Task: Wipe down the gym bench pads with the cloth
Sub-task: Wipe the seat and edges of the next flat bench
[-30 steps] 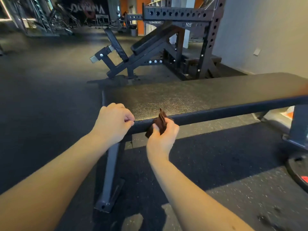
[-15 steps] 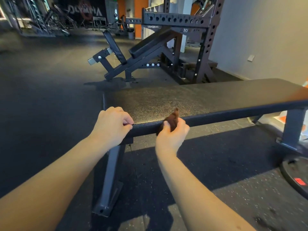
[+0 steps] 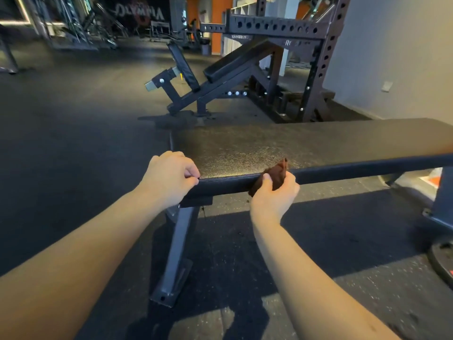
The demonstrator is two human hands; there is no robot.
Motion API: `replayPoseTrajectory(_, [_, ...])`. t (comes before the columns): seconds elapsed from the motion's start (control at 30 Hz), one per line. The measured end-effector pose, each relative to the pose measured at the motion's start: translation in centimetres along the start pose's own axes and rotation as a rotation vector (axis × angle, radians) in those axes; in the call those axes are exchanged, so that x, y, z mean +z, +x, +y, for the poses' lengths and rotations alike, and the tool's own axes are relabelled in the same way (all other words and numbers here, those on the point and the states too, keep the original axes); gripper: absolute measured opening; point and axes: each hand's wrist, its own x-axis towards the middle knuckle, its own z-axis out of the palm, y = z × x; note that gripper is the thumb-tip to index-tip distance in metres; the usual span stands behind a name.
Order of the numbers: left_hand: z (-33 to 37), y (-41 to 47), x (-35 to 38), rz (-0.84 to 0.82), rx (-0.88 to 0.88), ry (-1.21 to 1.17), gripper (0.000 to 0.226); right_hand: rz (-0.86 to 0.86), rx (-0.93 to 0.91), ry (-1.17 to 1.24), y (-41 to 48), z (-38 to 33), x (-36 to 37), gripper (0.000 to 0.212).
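The left hand [image 3: 169, 177], in the middle of the frame, is closed: its fingers curl over the near left corner of the pad [image 3: 306, 146], with the fingertips on the top edge, so it grips the pad's end; the thumb's hold is hidden under the hand. The right hand [image 3: 274, 198], just right of centre, is also closed, with thumb and curled fingers pinching the cloth [image 3: 275, 174] and holding it against the pad's rounded near edge. The cloth is dark brown and bunched. Most of it lies between the fingers and the edge, one tip sticks up above the hand onto the pad's top, and another bit hangs just below the edge to the left of the thumb. The two hands are apart along the same edge, with bare pad between them. The pad is black and textured and runs from the centre out past the right edge of the frame. A grey leg [image 3: 175, 253] stands under its left end on the dark floor [image 3: 61, 155]. By count there are two hands, one cloth and one flat pad in front. Behind, in the upper middle, an incline bench [image 3: 235, 62] shows two more pads, one long and sloped, one short and steep, beside one holed rack [image 3: 321, 60]. One weight plate [image 3: 441, 261] lies at the lower right edge, partly cut off by the frame.
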Motion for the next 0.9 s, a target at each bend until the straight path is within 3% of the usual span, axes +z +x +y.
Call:
replayPoseTrajectory(0.23, [-1.4, -0.4, -0.9, 0.0, -0.084, -0.055, 0.007, -0.301, -0.048, -0.014, -7.7, 0.9, 4.3, 0.031])
replayPoseTrajectory(0.33, [-1.6, -0.4, -0.9, -0.005, -0.089, -0.073, 0.005, -0.262, -0.061, -0.028, -5.5, 0.9, 3.0, 0.028])
replayPoseTrajectory(0.6, [-3.1, -1.2, -1.3, -0.009, -0.128, -0.138, 0.003, 0.039, 0.059, 0.026, -1.5, 2.0, 1.6, 0.026])
replayPoseTrajectory(0.8, [-3.7, -1.2, -1.7, -0.027, -0.197, -0.184, 0.006, -0.099, 0.17, 0.108, -8.4, 3.0, 7.0, 0.03])
replayPoseTrajectory(0.9, [-3.5, -1.0, -1.8, -0.035, -0.204, -0.195, 0.007, -0.16, 0.179, 0.118, -7.8, 3.0, 6.6, 0.035])
